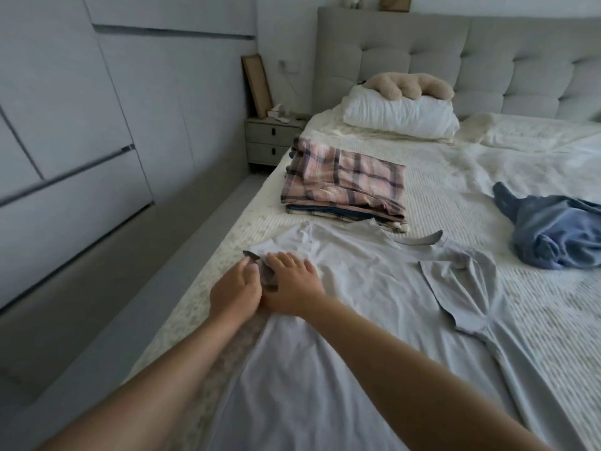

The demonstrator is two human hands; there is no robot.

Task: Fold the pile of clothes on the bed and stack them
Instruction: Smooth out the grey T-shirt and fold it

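A pale grey T-shirt (374,288) lies spread flat near the bed's (487,196) left edge, below the folded plaid stack (344,187). The left hand (235,292) pinches its left sleeve; the right hand (292,284) presses flat beside it, fingers straight. The cloth looks light, limp and prone to wrinkling, best taken at sleeve and hem.

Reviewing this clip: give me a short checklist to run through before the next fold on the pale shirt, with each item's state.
1. Pale grey-blue T-shirt lies spread on the bed: ok.
2. Its right sleeve folded inward: ok.
3. Left sleeve folded: not ok; left hand pinches its edge, right hand presses flat beside it.
4. Stack topped by pink plaid folded garment tidy: ok.
5. Crumpled dark blue garment folded: not ok.
6. Shirt's lower hem straight: cannot tell.
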